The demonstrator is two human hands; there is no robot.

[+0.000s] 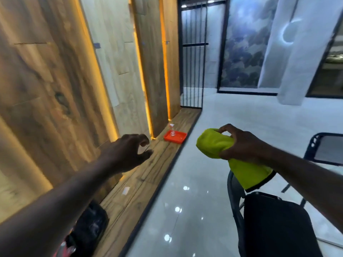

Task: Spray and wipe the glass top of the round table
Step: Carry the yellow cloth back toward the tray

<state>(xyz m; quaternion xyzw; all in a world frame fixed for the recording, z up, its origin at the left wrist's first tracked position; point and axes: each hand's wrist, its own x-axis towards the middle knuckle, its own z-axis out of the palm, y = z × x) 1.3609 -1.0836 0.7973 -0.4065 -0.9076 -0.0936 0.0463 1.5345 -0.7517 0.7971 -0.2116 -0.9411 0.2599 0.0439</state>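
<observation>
My right hand [239,143] grips a lime-green cloth [213,143] with a black trim; the cloth hangs down below my wrist over a chair. My left hand [131,151] reaches forward above the wooden ledge, fingers loosely curled and holding nothing. Farther along the ledge lies an orange tray [179,139] with a small clear spray bottle [172,131] standing in it, well beyond my left hand. The round glass table is not in view.
A wooden ledge [148,175] runs along the lit wood-panelled wall on the left. A black chair [274,225] stands at the lower right, another chair [323,147] at the right edge. A dark bag [89,225] lies on the ledge near me. Glossy white floor [185,210] stretches ahead.
</observation>
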